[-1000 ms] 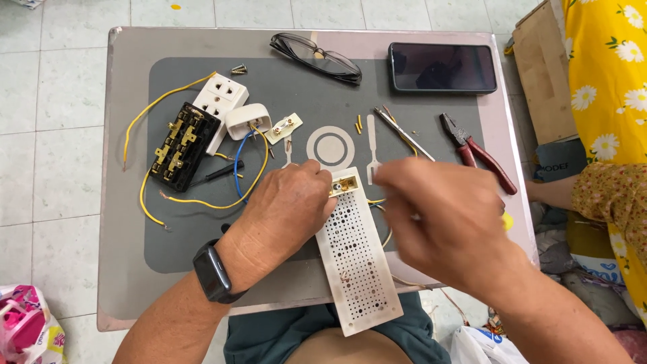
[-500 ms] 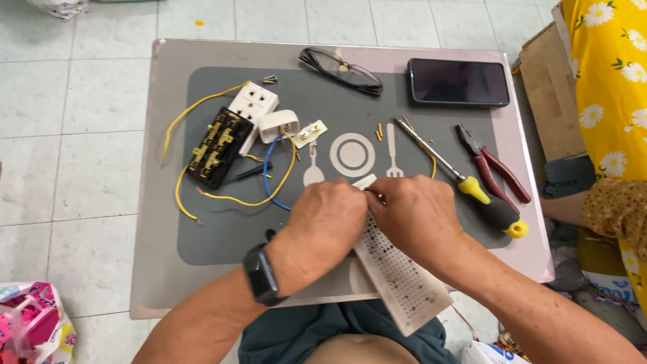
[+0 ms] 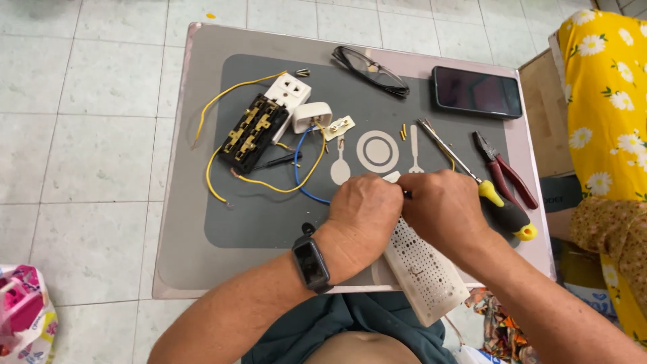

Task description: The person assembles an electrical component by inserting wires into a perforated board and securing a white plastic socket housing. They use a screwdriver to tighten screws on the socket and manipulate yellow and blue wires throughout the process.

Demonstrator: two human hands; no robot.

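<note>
Both of our hands meet over the top end of the white perforated cover [image 3: 424,266], which lies slanted off the near edge of the small table [image 3: 202,269] toward 5 o'clock. Our left hand [image 3: 364,205], a dark watch [image 3: 311,264] on its wrist, presses down on the cover's upper end; our right hand [image 3: 445,209] sits knuckle to knuckle beside it, fingers curled inward. What the fingertips pinch is hidden under the hands, so we cannot tell whether either is clamped on a small part.

At 12 o'clock of our hands lie a loose white socket piece [image 3: 311,116] and blue and yellow wires [image 3: 300,182]; at 10 o'clock, the black terminal block [image 3: 251,133]. A yellow-handled screwdriver [image 3: 502,205] rests just beside our right hand at 3 o'clock, red pliers [image 3: 505,172] beyond it — glasses [image 3: 371,67] and a phone [image 3: 477,91] at the far edge.

As we judge it, fine work here goes best with the left hand pinning the cover flat, since its free end overhangs and could tip — and with small brass bits kept on the grey mat [image 3: 269,216].
</note>
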